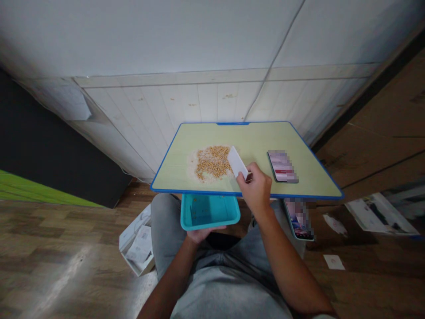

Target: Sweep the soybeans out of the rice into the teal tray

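Note:
My right hand grips a flat white card-like piece, held tilted with its edge at the right side of a pile. That pile mixes round yellow beans with pale grains spread around them on a small table. Below the near edge of the table, my left hand supports a turquoise plastic tub from underneath, its fingers mostly hidden by the tub. A few small specks lie inside the tub.
A phone lies on the table's right side. Another phone rests by my right thigh. An open white box stands on the floor at left. Papers lie on the floor at right, and a panelled wall rises behind the table.

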The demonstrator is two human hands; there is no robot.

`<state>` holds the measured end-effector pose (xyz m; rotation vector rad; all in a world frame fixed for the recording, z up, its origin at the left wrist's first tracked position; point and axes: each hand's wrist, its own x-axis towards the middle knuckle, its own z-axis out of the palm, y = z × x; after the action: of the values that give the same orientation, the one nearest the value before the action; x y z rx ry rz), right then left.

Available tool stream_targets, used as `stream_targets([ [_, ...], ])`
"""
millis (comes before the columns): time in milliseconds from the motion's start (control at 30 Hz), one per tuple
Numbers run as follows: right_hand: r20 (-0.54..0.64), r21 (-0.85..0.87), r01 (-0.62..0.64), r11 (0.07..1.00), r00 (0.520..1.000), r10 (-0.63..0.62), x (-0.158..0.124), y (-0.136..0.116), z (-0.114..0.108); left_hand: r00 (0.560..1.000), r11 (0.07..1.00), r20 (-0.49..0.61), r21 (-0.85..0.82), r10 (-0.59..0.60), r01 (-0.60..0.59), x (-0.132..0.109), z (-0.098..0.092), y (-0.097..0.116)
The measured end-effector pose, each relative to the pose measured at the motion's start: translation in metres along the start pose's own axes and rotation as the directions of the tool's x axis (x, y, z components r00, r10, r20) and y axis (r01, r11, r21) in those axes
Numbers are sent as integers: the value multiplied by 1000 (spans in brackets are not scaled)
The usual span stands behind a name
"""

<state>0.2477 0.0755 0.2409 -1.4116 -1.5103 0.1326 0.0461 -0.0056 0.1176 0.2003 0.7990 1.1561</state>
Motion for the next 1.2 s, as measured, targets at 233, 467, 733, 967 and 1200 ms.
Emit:
stream_targets([
  [233,59,56,34,998,998,-37,-3,-4,4,999,1000,-41,-9,-4,4,2,-3,-2],
  [467,56,59,17,998,998,-21,0,-6,2,999,999,-43,-44,-17,15,1,0,-1],
  [733,53,68,-32,997,998,28,1,-6,-3,999,1000,29,27,15,-16,-1,1,1],
  [967,28,64,-34,997,999,32,3,0,-6,997,1000,71,8,3,-4,3,-7,-2],
  [1200,29,60,-50,997,998,49,-2,5,-4,998,1000,66,3,3,-3,2,-5,-2],
])
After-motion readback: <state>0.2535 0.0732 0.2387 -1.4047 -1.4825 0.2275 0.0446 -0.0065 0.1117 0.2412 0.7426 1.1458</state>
